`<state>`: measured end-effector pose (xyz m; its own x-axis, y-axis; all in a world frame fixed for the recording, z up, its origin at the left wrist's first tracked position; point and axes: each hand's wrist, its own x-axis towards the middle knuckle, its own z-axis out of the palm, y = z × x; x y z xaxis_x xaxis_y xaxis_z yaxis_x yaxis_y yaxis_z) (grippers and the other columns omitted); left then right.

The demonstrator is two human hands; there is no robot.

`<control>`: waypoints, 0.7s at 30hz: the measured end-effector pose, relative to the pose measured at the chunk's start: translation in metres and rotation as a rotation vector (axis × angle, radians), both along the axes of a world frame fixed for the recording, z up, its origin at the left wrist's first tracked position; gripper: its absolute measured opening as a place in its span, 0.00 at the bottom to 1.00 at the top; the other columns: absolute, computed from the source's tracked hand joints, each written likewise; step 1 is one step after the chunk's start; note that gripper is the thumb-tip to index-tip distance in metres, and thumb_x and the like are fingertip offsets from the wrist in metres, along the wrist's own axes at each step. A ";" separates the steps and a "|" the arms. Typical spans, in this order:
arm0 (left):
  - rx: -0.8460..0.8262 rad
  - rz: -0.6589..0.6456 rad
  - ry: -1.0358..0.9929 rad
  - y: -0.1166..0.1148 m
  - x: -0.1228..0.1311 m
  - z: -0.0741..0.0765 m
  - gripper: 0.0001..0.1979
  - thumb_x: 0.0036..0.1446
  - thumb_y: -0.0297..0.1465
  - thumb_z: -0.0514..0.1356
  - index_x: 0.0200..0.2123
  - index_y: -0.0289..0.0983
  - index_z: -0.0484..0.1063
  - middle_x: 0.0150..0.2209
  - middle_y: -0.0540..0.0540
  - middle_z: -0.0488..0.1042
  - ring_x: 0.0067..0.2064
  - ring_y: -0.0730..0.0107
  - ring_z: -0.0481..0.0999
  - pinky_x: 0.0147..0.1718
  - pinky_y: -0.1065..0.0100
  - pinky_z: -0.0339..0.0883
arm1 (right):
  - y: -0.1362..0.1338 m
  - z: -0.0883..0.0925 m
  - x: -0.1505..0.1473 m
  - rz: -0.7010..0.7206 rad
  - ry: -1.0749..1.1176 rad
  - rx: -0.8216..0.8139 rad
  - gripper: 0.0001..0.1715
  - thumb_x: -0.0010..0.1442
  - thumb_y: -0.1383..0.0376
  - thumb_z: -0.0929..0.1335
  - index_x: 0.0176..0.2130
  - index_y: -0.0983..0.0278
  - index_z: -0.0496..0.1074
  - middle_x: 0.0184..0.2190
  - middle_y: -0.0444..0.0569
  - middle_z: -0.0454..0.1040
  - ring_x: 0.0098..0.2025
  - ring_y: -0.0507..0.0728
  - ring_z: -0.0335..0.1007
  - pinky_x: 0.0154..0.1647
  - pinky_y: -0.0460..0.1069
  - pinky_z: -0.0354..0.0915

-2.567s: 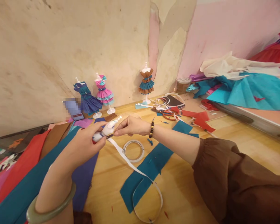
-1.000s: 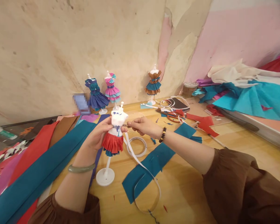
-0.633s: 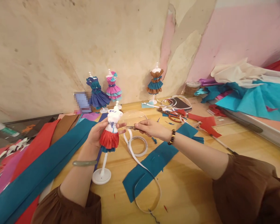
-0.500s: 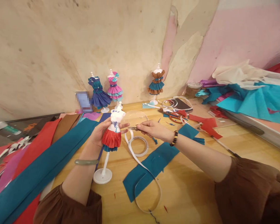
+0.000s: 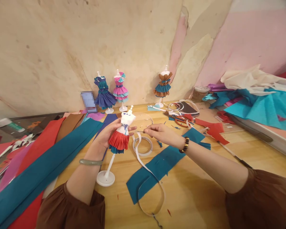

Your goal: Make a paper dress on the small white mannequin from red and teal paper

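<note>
My left hand (image 5: 109,130) is closed around a small white dress-form mannequin (image 5: 128,121) from behind, its fingertips showing to the right of the waist. The mannequin tilts slightly on its stand with a round white base (image 5: 105,178). It wears a pleated red paper skirt (image 5: 119,140) over a teal layer (image 5: 116,149), with blue thread or wire around the waist. Just right of it, my right hand (image 5: 158,132) pinches something thin and small that I cannot make out. Below the hands, a roll of white tape (image 5: 143,154) lies with its loose strip curling forward.
Three dressed mannequins stand along the wall: blue-teal (image 5: 105,95), pink (image 5: 120,90) and brown-teal (image 5: 163,86). A teal paper strip (image 5: 154,170) lies in front. Long paper sheets (image 5: 50,156) cover the left side. Orange-handled pliers (image 5: 181,122) and red scraps (image 5: 212,126) lie right.
The view has shifted a little, so most things sit further right. The mannequin's upper part leans more to the right in my left hand. The small object at my right fingertips shows less.
</note>
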<state>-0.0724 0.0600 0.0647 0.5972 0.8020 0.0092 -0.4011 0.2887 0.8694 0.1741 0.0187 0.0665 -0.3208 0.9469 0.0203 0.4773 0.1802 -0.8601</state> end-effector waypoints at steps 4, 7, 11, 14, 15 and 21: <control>-0.010 -0.004 -0.010 0.001 -0.001 0.000 0.23 0.54 0.27 0.61 0.54 0.39 0.68 0.51 0.41 0.77 0.57 0.43 0.73 0.58 0.39 0.63 | 0.000 0.002 -0.003 -0.023 -0.015 0.004 0.28 0.58 0.42 0.63 0.25 0.62 0.64 0.21 0.40 0.57 0.22 0.49 0.51 0.23 0.46 0.50; -0.023 0.008 -0.018 0.001 -0.001 -0.001 0.23 0.52 0.27 0.62 0.54 0.38 0.69 0.47 0.40 0.79 0.56 0.43 0.75 0.57 0.40 0.64 | 0.001 0.002 -0.005 0.017 -0.003 0.000 0.27 0.58 0.43 0.64 0.26 0.62 0.66 0.21 0.40 0.58 0.22 0.49 0.51 0.23 0.46 0.50; -0.017 0.009 0.006 0.003 -0.001 -0.003 0.24 0.52 0.28 0.63 0.54 0.36 0.69 0.40 0.39 0.81 0.54 0.41 0.76 0.56 0.43 0.65 | 0.002 -0.001 -0.007 0.084 0.009 -0.029 0.26 0.58 0.43 0.65 0.29 0.63 0.69 0.21 0.40 0.57 0.21 0.49 0.50 0.22 0.46 0.50; -0.004 0.001 0.028 0.004 -0.001 -0.004 0.24 0.54 0.28 0.62 0.55 0.35 0.69 0.39 0.39 0.81 0.54 0.42 0.77 0.55 0.46 0.66 | 0.003 -0.005 -0.006 0.082 0.004 -0.009 0.26 0.57 0.43 0.65 0.31 0.63 0.72 0.22 0.41 0.60 0.23 0.50 0.52 0.23 0.46 0.51; -0.002 0.001 0.035 0.005 -0.002 -0.005 0.23 0.54 0.28 0.61 0.55 0.35 0.69 0.39 0.40 0.81 0.54 0.43 0.77 0.56 0.47 0.66 | 0.003 -0.006 -0.005 0.068 -0.001 0.006 0.27 0.57 0.43 0.65 0.32 0.64 0.73 0.23 0.42 0.62 0.24 0.50 0.53 0.24 0.46 0.52; 0.004 0.040 0.024 0.004 -0.001 -0.005 0.22 0.53 0.28 0.61 0.53 0.35 0.69 0.39 0.39 0.81 0.54 0.43 0.77 0.56 0.46 0.66 | -0.001 -0.011 0.004 -0.066 -0.044 -0.002 0.27 0.58 0.44 0.65 0.35 0.64 0.75 0.23 0.43 0.64 0.23 0.50 0.56 0.21 0.46 0.53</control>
